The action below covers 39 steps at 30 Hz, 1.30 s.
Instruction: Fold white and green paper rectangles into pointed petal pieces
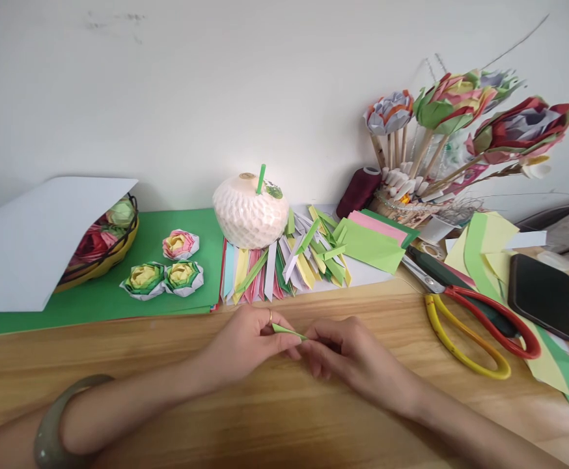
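A small folded piece of light green paper (287, 331) is held between both hands above the wooden table. My left hand (250, 339), with a ring on one finger, pinches it between thumb and fingers. At its right end, the fingertips of my right hand (340, 345) are closed on the same piece. Just behind the hands lie many folded paper strips (269, 270) in green, yellow, pink and white. Three folded paper flowers (181, 244) rest on green sheets (157, 225) to the left of the strips.
Behind the strips stands a white textured container (250, 212) with a green straw. Scissors (480, 312) and a phone (544, 296) lie right, near paper flowers on sticks (455, 101) and a dark red thread spool (359, 191). White paper (40, 241) partly covers a basket (123, 251) at left.
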Tool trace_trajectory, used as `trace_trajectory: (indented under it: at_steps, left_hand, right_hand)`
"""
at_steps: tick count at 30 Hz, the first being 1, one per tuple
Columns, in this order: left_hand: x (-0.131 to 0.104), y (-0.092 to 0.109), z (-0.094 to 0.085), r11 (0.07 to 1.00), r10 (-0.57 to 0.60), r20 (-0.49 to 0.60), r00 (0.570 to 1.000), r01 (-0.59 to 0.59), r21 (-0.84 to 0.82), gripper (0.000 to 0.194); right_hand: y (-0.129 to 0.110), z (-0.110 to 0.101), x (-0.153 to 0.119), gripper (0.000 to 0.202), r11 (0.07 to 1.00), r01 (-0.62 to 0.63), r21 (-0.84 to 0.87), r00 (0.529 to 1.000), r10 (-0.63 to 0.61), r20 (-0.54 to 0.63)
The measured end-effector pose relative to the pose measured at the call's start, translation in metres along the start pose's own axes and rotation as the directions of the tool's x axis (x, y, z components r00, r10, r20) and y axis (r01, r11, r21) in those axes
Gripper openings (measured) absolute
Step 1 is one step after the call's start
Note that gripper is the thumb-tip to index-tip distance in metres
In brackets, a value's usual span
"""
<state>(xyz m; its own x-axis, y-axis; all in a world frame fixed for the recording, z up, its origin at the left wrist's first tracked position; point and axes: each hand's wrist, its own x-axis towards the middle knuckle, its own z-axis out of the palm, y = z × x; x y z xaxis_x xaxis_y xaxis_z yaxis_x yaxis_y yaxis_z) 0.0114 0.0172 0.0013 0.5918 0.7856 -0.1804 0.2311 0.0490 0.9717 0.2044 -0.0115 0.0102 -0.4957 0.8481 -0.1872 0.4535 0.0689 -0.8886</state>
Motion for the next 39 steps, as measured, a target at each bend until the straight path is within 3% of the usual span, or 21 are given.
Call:
trace_trajectory:
  at_steps: [3,8,13,16,21,29,39]
  left_hand:
    - [-0.001,0.003,-0.001,1.0,0.026,0.032,0.999,-0.025,-0.017,0.031]
    - [-0.002,0.004,-0.001,0.991,-0.024,0.046,0.999,0.03,-0.133,0.045]
    - [0.0,0.002,-0.003,0.953,-0.17,-0.088,0.982,0.141,-0.269,0.059]
    - [0.001,0.003,-0.005,0.973,-0.151,-0.118,0.981,0.126,-0.194,0.051]
    - [0.002,0.003,-0.004,0.997,-0.074,-0.016,0.997,0.074,0.009,0.023]
    - [0.003,0.004,-0.009,0.99,-0.13,-0.113,0.985,0.123,-0.064,0.028]
    - [0.004,0.001,-0.009,0.991,-0.107,-0.155,0.982,0.092,-0.098,0.024]
  right_hand:
    - [-0.001,0.0,0.0,0.032,1.0,0.001,-0.011,1.0,-0.001,0.006]
    - [-0.001,-0.003,0.0,0.034,0.998,-0.037,0.055,0.999,0.035,0.034]
    - [0.001,-0.005,0.001,0.035,0.964,-0.15,0.218,0.988,0.142,0.052]
    - [0.001,-0.004,0.001,0.035,0.944,-0.189,0.269,0.982,0.181,0.057]
    - [0.001,-0.004,0.003,0.033,0.944,-0.195,0.267,0.98,0.18,0.081]
    - [0.01,-0.023,0.004,0.04,0.944,-0.21,0.253,0.978,0.201,0.064]
    - [0.008,-0.033,0.0,0.043,0.971,-0.147,0.187,0.987,0.131,0.097]
